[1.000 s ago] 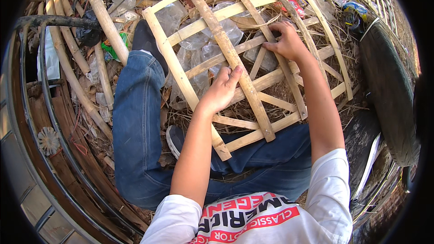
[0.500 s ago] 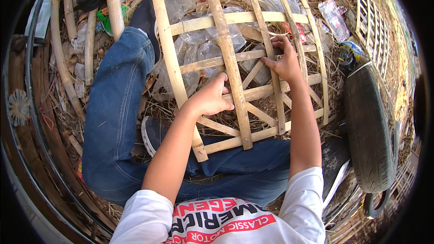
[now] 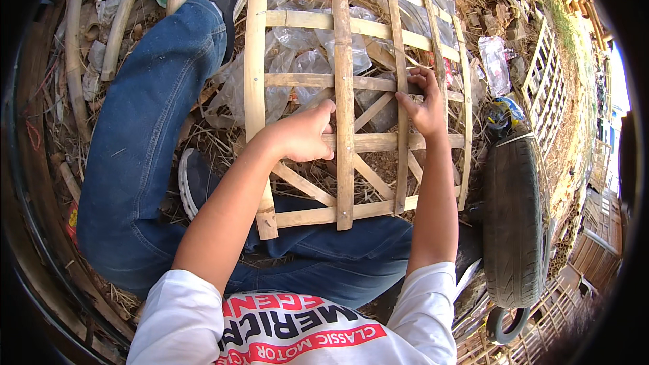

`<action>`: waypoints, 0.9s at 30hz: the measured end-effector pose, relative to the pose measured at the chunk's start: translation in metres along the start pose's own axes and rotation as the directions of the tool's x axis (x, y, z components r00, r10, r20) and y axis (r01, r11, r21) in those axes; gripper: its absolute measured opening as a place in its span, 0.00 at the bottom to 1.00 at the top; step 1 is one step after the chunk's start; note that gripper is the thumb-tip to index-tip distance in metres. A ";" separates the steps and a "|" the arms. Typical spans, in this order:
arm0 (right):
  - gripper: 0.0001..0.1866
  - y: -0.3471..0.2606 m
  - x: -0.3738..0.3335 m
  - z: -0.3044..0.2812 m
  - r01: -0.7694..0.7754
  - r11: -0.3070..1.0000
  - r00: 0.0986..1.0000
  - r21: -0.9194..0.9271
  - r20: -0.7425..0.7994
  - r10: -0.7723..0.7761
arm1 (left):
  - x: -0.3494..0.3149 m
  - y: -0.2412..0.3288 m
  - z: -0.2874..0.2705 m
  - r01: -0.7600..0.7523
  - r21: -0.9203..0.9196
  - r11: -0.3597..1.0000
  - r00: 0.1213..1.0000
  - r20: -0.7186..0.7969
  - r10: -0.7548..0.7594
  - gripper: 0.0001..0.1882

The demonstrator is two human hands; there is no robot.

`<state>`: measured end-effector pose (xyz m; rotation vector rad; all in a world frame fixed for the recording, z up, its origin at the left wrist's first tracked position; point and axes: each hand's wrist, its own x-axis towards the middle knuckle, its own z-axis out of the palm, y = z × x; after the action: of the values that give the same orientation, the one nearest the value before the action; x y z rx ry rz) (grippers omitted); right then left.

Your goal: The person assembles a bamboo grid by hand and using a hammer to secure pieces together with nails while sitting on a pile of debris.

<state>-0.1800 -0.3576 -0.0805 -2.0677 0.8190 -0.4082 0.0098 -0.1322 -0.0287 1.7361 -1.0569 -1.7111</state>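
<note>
The ground [image 3: 203,142] was bare earth strewn with dry straw. On it lay crumpled clear plastic bags [image 3: 297,61] at the far middle, bamboo poles [image 3: 122,20] far left, and a black tyre [image 3: 514,223] on the right.

A pale bamboo lattice frame [image 3: 345,94] lies flat across the lap, slats crossed
</note>
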 end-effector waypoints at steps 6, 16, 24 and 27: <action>0.27 -0.004 -0.003 0.001 0.046 0.992 0.998 -0.121 -0.035 -0.050 | 0.009 -0.011 0.001 0.007 0.114 0.994 1.000 -0.016 -0.005 0.46; 0.14 -0.088 -0.043 0.031 0.487 0.798 0.869 -0.354 0.290 -0.402 | 0.007 -0.006 -0.005 0.000 0.147 0.989 1.000 0.029 -0.005 0.41; 0.10 -0.081 -0.038 0.031 0.253 0.885 0.947 -0.392 0.289 -0.143 | 0.002 -0.005 -0.005 -0.007 0.105 0.994 1.000 -0.004 0.007 0.37; 0.09 -0.079 -0.048 0.031 0.122 0.840 0.992 -0.529 0.073 -0.099 | 0.002 -0.010 -0.005 -0.008 0.052 0.999 1.000 0.015 0.007 0.35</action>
<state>-0.1664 -0.2732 -0.0341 -2.6425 0.8569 -0.2058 0.0169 -0.1286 -0.0373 1.7518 -1.1227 -1.7081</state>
